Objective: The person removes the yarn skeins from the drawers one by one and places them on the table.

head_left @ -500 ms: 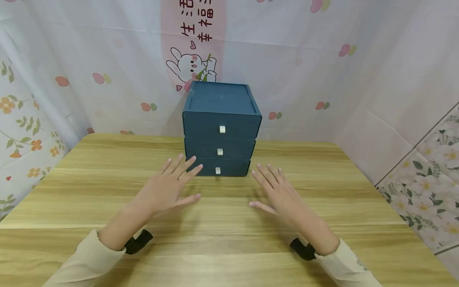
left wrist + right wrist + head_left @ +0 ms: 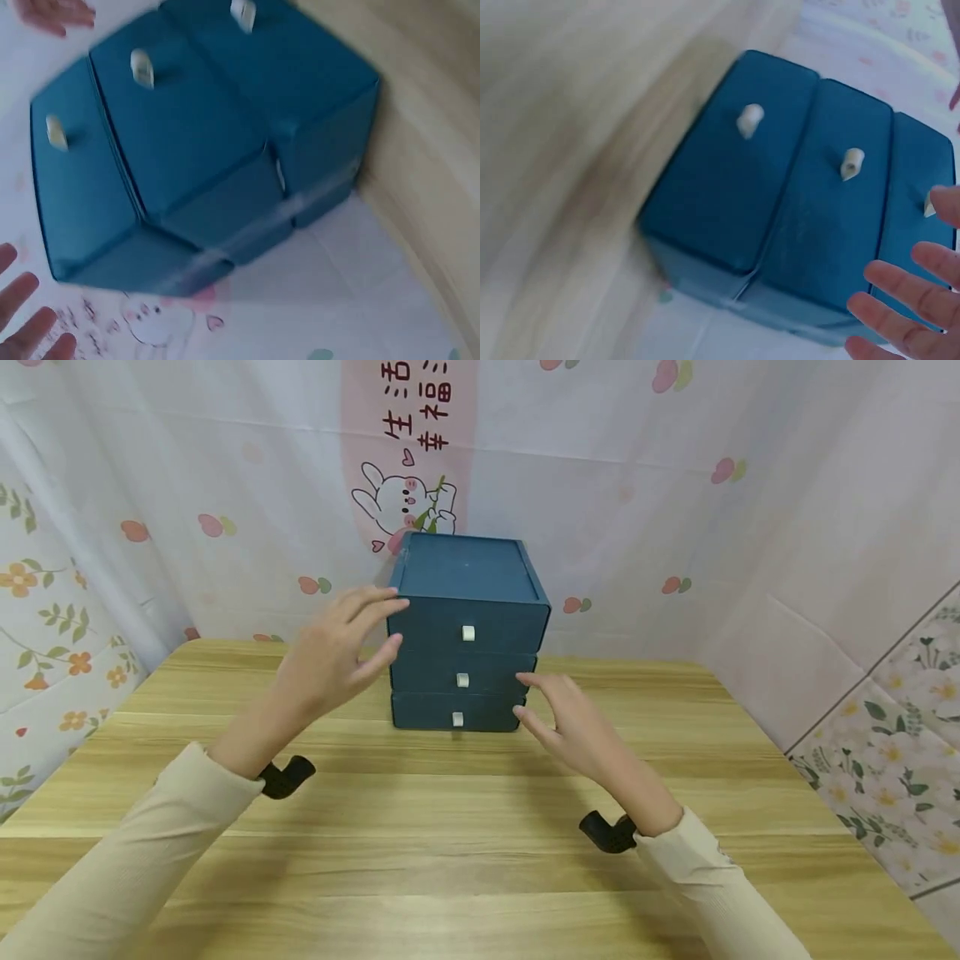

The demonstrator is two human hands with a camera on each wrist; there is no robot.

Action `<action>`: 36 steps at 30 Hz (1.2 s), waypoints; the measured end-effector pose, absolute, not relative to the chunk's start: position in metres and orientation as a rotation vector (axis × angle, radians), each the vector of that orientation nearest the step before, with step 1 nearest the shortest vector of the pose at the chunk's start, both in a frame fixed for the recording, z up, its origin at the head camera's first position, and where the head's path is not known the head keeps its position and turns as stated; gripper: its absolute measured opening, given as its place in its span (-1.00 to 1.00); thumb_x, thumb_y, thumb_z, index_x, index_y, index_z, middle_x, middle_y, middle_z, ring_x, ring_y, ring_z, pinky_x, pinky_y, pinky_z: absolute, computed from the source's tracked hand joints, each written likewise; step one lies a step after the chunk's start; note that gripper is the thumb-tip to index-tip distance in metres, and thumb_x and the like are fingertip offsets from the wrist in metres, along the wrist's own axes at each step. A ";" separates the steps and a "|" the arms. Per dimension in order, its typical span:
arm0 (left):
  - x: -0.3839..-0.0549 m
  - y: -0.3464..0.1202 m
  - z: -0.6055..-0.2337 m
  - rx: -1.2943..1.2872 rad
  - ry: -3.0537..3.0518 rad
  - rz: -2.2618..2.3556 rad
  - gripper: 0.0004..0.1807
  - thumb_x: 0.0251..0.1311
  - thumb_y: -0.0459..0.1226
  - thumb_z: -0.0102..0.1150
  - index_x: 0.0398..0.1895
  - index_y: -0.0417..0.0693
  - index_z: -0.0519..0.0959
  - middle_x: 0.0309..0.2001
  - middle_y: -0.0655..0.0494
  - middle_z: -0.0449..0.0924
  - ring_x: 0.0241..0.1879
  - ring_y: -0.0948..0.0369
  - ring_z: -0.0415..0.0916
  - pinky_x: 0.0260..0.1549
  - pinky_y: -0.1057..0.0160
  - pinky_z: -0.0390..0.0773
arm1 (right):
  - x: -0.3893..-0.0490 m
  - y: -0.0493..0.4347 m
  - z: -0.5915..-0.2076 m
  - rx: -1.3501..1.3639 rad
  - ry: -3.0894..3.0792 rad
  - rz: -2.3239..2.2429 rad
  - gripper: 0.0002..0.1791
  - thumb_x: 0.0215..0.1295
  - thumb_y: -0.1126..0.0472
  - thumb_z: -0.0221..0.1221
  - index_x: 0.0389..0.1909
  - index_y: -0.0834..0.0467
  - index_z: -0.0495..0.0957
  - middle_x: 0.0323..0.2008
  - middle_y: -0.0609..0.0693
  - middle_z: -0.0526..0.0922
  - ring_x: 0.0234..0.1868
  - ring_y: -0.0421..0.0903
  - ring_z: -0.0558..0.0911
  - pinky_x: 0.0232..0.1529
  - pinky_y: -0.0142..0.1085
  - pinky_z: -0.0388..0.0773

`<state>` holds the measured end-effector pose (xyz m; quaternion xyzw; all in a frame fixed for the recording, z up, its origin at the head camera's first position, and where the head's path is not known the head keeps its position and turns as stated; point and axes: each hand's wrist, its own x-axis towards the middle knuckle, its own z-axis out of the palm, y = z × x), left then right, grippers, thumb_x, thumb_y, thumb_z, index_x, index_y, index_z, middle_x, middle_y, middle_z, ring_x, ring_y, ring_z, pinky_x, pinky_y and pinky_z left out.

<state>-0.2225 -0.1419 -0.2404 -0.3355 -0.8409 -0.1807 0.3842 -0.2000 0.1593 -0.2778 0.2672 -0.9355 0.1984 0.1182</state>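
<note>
OK so from the head cam: there's a dark blue three-drawer cabinet standing upright at the back of a wood-grain table, right up near a printed curtain with a cartoon rabbit just above it. All three drawers look pushed in, each with a little white pull in the middle. The left hand is up by the cabinet's left front edge, free, fingers loosely bent. The right hand is lower, by the right front edge, also free, thumb and index apart. Can't tell from here if either one touches it.

Left wrist cam: the cabinet's tipped sideways in view and a bit blurry. Left fingertips poke in at the lower corner, spread and apart from it; some of the right hand shows up top.

Right wrist cam: relaxed, spread fingers in front of the drawer fronts, gripping nothing.
</note>
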 end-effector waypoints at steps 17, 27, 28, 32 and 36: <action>-0.300 -0.138 -0.198 -0.325 -2.620 -0.962 -0.49 0.37 -0.07 -0.28 0.28 -0.09 0.33 0.23 -0.07 0.42 0.18 -0.02 0.39 0.13 -0.04 0.40 | -0.241 0.102 -0.257 0.585 -2.665 1.155 -0.63 0.41 -0.01 -0.06 0.00 0.16 0.47 -0.31 0.08 0.69 -0.31 -0.03 0.65 -0.25 -0.24 0.61; -0.316 -0.126 -0.191 -0.047 -2.767 -1.295 -0.40 0.31 -0.01 -0.19 0.35 -0.08 0.23 0.28 -0.07 0.34 -0.28 0.09 0.60 -0.41 0.27 0.66 | -0.242 0.081 -0.253 0.478 -2.698 0.961 -0.57 0.38 -0.12 -0.06 -0.16 0.16 0.52 -0.51 0.01 0.59 -0.52 -0.13 0.54 -0.45 -0.30 0.50; -0.315 -0.126 -0.190 -0.028 -2.778 -1.314 -0.39 0.30 0.00 -0.19 0.36 -0.08 0.23 0.28 -0.08 0.34 -0.27 0.09 0.58 -0.39 0.26 0.66 | -0.241 0.079 -0.253 0.473 -2.695 0.933 -0.57 0.38 -0.12 -0.06 -0.17 0.16 0.52 -0.53 0.01 0.58 -0.55 -0.13 0.53 -0.49 -0.31 0.48; -0.314 -0.120 -0.184 0.005 -2.830 -1.327 -0.40 0.34 -0.03 -0.21 0.36 -0.13 0.21 0.24 -0.13 0.36 -0.07 0.06 0.51 -0.21 0.16 0.65 | -0.239 0.075 -0.252 0.442 -2.664 0.794 -0.58 0.39 -0.13 -0.08 -0.29 0.15 0.50 -0.62 -0.03 0.49 -0.64 -0.13 0.46 -0.60 -0.33 0.38; -0.315 -0.113 -0.179 -0.003 -2.892 -1.232 -0.43 0.38 -0.08 -0.30 0.36 -0.18 0.19 0.26 -0.18 0.32 0.09 -0.03 0.45 -0.14 0.08 0.63 | -0.241 0.072 -0.254 0.427 -2.638 0.668 -0.62 0.42 -0.06 -0.10 -0.40 0.15 0.45 -0.66 -0.01 0.44 -0.69 -0.12 0.42 -0.69 -0.35 0.30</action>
